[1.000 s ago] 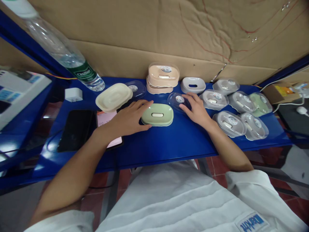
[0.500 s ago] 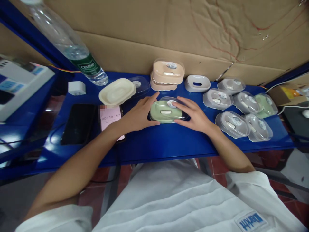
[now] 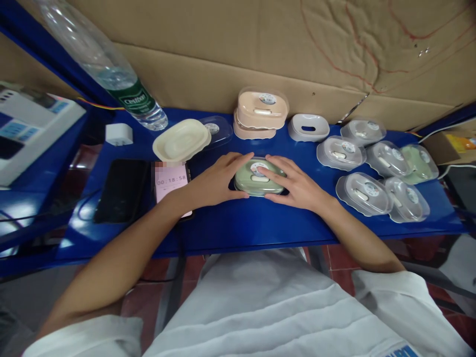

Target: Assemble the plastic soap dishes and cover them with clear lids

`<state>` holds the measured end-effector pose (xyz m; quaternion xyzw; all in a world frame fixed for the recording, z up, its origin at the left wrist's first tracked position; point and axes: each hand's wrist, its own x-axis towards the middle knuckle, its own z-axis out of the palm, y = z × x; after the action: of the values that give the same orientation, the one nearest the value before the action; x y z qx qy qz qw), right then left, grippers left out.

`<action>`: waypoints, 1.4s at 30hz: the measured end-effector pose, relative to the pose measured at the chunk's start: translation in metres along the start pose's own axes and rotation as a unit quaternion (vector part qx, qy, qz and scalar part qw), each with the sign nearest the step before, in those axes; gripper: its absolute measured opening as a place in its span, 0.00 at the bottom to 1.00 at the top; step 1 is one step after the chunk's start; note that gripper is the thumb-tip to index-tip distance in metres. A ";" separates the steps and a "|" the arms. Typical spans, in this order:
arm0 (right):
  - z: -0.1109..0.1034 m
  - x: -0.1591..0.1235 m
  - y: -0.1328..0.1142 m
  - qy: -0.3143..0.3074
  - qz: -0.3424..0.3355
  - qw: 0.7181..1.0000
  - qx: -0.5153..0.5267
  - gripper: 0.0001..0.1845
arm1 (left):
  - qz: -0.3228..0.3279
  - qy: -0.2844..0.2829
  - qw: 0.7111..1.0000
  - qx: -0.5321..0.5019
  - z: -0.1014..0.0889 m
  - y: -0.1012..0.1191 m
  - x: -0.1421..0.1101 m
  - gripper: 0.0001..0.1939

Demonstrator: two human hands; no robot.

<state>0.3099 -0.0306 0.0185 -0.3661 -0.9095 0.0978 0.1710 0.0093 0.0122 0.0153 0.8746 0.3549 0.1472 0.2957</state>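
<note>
A green soap box point(image 3: 259, 186) with a clear lid and a round sticker sits on the blue table in front of me. My left hand point(image 3: 226, 179) grips its left end, thumb on the near side and fingers on the far side. At the right end my right hand point(image 3: 295, 184) grips it the same way, with one fingertip on the lid by the sticker. Behind it are two stacked peach soap boxes point(image 3: 262, 110) and a lidless light grey soap box point(image 3: 308, 128). A cream soap dish point(image 3: 182, 140) lies to the left, partly over a clear lid point(image 3: 220, 131).
Several lidded grey soap boxes point(image 3: 364, 193) and a green one point(image 3: 420, 164) stand at the right. On the left are a water bottle point(image 3: 136, 99), a white charger point(image 3: 119, 134), a black phone point(image 3: 121, 191) and a phone showing a timer point(image 3: 171, 183). Cardboard point(image 3: 208, 64) walls the back.
The clear lid, which sat shifted to the right over the green soap box, is now lined up on it. Both hands have closed in around the box's ends.
</note>
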 end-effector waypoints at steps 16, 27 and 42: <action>-0.012 -0.004 0.012 -0.014 0.039 0.999 -0.001 0.40 | -0.017 0.038 0.991 0.126 -0.015 0.005 -0.002 0.40; -0.072 0.019 0.085 -0.077 0.291 0.918 -0.259 0.29 | -0.241 0.175 0.902 0.314 -0.052 -0.007 -0.010 0.23; -0.058 0.002 -0.037 0.132 0.054 0.949 -0.280 0.17 | -0.191 0.224 0.917 0.270 -0.043 0.007 -0.004 0.19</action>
<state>0.3078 -0.0527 0.0838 -0.4574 -0.8484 -0.2011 0.1747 -0.0098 0.0233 0.0536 0.7810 0.5983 0.1783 -0.0162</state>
